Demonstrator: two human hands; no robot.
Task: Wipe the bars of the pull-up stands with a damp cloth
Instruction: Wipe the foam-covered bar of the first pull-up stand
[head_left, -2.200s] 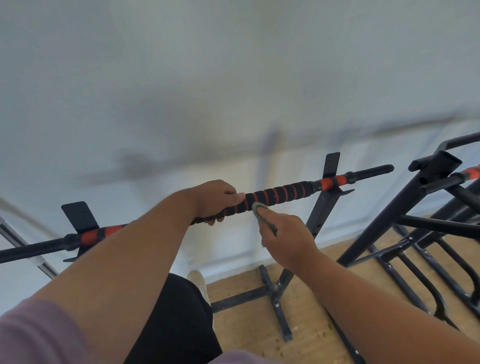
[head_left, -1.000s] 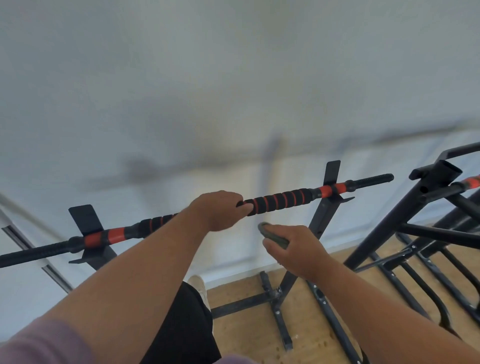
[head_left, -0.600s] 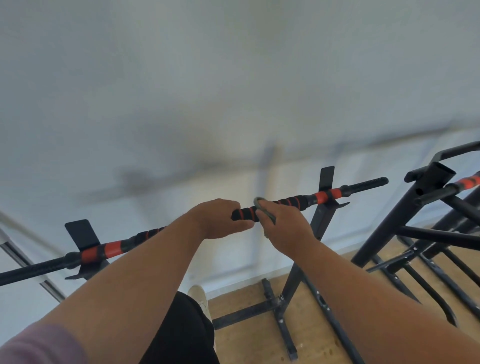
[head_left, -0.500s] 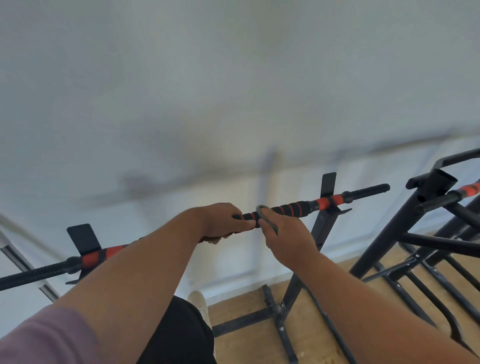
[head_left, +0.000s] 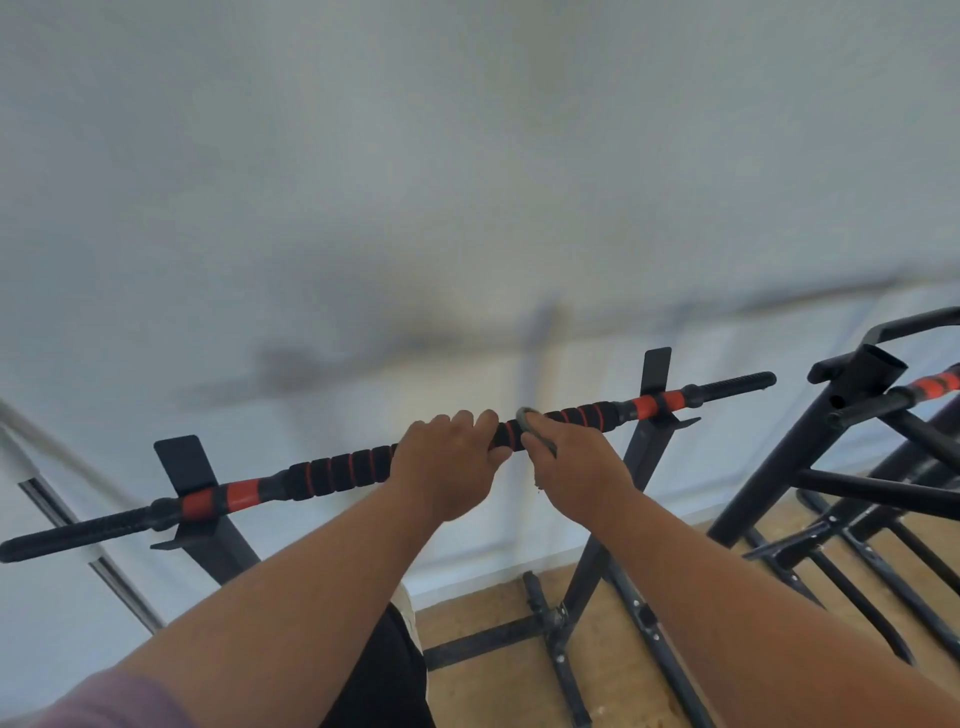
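A black pull-up bar (head_left: 337, 470) with red rings and foam grips runs from lower left to upper right across two black uprights. My left hand (head_left: 447, 467) grips the bar near its middle, fingers curled over the top. Just to its right, my right hand (head_left: 576, 467) pinches a small grey cloth (head_left: 531, 423) and holds it against the foam grip. Most of the cloth is hidden inside the hand.
A second black pull-up stand (head_left: 852, 415) with a red-ringed bar stands at the right. Black base legs (head_left: 561, 623) spread over the wooden floor (head_left: 493, 691). A white wall (head_left: 467, 182) lies just behind the bar. My dark trouser leg and shoe show below.
My right hand, off the bar and below it a second ago, has come back up and holds the cloth on the foam grip beside my left hand, which kept its grip.
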